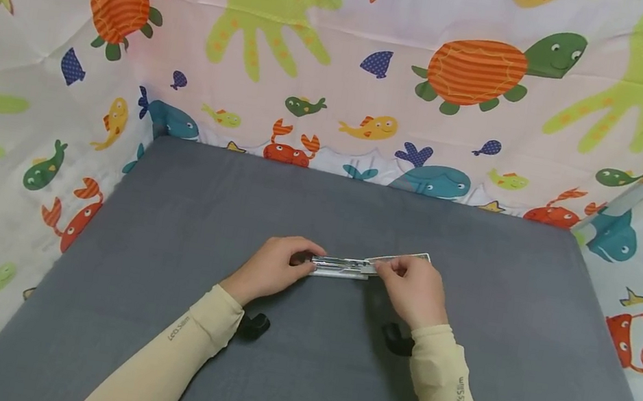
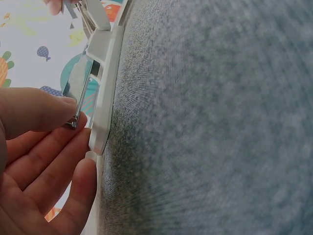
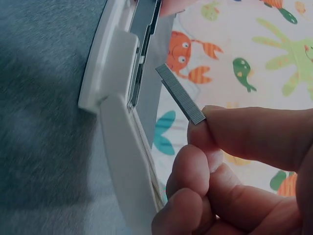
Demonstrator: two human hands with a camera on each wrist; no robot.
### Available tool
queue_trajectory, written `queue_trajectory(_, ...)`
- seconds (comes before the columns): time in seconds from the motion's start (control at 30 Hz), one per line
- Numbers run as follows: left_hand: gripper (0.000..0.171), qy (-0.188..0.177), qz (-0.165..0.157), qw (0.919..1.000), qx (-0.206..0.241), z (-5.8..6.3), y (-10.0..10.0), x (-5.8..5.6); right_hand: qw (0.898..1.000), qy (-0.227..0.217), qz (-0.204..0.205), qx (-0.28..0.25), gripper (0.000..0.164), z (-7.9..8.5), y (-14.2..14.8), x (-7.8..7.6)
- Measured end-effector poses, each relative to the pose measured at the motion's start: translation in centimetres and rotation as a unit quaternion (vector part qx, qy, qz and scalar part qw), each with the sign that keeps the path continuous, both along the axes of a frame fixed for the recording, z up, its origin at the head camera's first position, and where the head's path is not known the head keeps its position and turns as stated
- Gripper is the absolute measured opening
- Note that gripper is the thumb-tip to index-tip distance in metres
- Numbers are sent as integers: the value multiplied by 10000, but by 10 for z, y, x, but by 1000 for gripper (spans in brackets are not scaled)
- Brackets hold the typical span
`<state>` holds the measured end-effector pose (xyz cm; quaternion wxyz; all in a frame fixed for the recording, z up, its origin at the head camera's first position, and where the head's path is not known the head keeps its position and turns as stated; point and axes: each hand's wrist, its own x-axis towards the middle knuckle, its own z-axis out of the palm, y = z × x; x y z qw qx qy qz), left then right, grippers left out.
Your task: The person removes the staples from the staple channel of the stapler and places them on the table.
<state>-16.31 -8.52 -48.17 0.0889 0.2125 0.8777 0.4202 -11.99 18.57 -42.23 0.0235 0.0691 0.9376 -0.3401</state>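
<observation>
A white stapler [image 1: 341, 274] lies across the grey table with its top cover [image 3: 124, 171] swung back to the right and its metal magazine [image 2: 80, 81] exposed. At the stapler's left end, my left hand [image 1: 274, 266] pinches the magazine's tip between thumb and fingers, while other fingertips rest by the base [image 2: 103, 107]. Between thumb and index finger, my right hand [image 1: 413, 289] pinches a short grey strip of staples [image 3: 181, 94]. The strip is held at one end; its other end points toward the open magazine. My remaining right fingers are curled in, beside the swung-back cover.
The grey cloth-covered table [image 1: 297, 363] extends around the stapler. A fabric screen [image 1: 332, 43] printed with sea animals stands along the back and both sides. Black curved pieces [image 1: 254, 326] sit under both wrists.
</observation>
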Motion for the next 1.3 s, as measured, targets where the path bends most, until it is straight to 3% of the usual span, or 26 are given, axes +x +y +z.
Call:
queue_trajectory(0.33,29,19,3,10000,-60,-1,-3,-2,9996,180,-235,-23,31,7,28,12)
queue_trajectory(0.57,28,-79,57,9999,-55,-2,-4,-2,9989,-121,-451,-16,37,6,52,20)
queue_trajectory(1.3,28,0,-18,10000,-54,-3,0,-2,9920,-374,-1209,-41,43,-30,115,22)
